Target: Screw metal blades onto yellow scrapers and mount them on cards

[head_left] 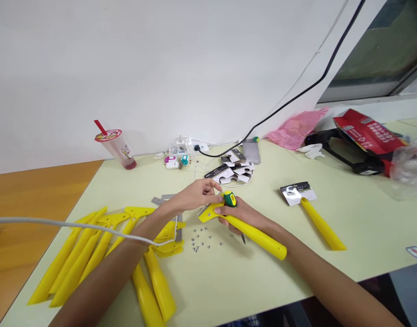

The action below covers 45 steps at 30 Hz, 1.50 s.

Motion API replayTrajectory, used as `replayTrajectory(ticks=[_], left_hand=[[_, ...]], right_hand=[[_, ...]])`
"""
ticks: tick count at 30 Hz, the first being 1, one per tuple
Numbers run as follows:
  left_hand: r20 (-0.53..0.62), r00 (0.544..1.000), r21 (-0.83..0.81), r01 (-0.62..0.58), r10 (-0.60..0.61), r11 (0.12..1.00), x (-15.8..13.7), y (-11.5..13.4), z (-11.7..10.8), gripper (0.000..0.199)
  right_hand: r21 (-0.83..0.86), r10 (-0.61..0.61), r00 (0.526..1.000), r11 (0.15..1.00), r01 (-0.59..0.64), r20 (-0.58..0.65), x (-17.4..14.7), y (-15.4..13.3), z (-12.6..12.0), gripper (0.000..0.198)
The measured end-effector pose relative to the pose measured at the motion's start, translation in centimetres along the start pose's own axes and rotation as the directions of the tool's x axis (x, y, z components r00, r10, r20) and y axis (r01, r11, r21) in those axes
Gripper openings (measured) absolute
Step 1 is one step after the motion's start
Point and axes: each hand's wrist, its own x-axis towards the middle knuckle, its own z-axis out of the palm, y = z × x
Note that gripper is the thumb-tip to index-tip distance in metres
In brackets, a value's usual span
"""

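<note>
I hold the yellow scraper point(254, 234) and green-and-yellow screwdriver point(229, 198) in the right hand point(241, 214); the left hand point(198, 195) is at the scraper's far end. Small metal pieces point(203, 244) lie near-left.

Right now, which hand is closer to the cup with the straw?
Left. The left hand is in front of the cup and off to its right; the right hand is even farther right.

Assembly workplace, judging by loose fasteners point(209, 237) and piled yellow handles point(74, 270)

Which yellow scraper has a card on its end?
The scraper lying alone, right of the right hand; its card sets it apart, as the others show none.
</note>
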Motion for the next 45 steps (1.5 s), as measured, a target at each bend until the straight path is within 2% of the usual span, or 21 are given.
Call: replayTrajectory(ticks=[4,8,14,22,36,40,42,45], left_hand=[[0.006,0.999,0.036,0.043,-0.044,0.998,0.1,-0.2,-0.2,0.043],[0.068,0.997,0.057,0.024,-0.028,0.998,0.2,-0.2,-0.1,0.038],[0.084,0.996,0.067,0.014,-0.019,0.998,0.1,-0.3,-0.4,0.033],[0.102,0.993,0.04,0.063,-0.067,0.997,-0.1,0.5,-0.4,0.04],[0.178,0.981,0.018,0.075,-0.077,0.997,-0.4,0.5,-1.1,0.039],[0.172,0.982,0.073,0.061,-0.073,0.995,-0.4,0.4,-1.3,0.044],[0.13,0.989,0.068,0.057,-0.065,0.996,-0.4,0.3,-1.4,0.05],[-0.003,1.0,-0.099,0.027,-0.027,0.995,0.0,-0.1,-1.5,0.05]], right_hand=[[-0.008,0.001,1.0,1.0,-0.001,0.012,-0.2,-0.2,0.0,0.033],[-0.018,0.01,1.0,1.0,-0.01,0.023,-0.3,-0.3,0.1,0.035],[-0.011,0.072,0.997,0.997,-0.072,0.01,-0.3,-0.3,0.0,0.041],[-0.071,0.044,0.997,0.997,-0.04,0.062,-0.5,-1.0,0.4,0.035],[-0.113,0.03,0.999,0.993,-0.026,0.035,-0.6,-0.6,0.5,0.033],[-0.149,0.037,0.998,0.988,-0.03,0.045,-0.6,-0.6,0.5,0.036],[-0.121,0.031,0.999,0.992,-0.027,0.034,-0.5,-0.4,0.6,0.035],[-0.021,-0.038,0.999,0.999,0.037,-0.035,-0.2,-0.3,0.5,0.038]])
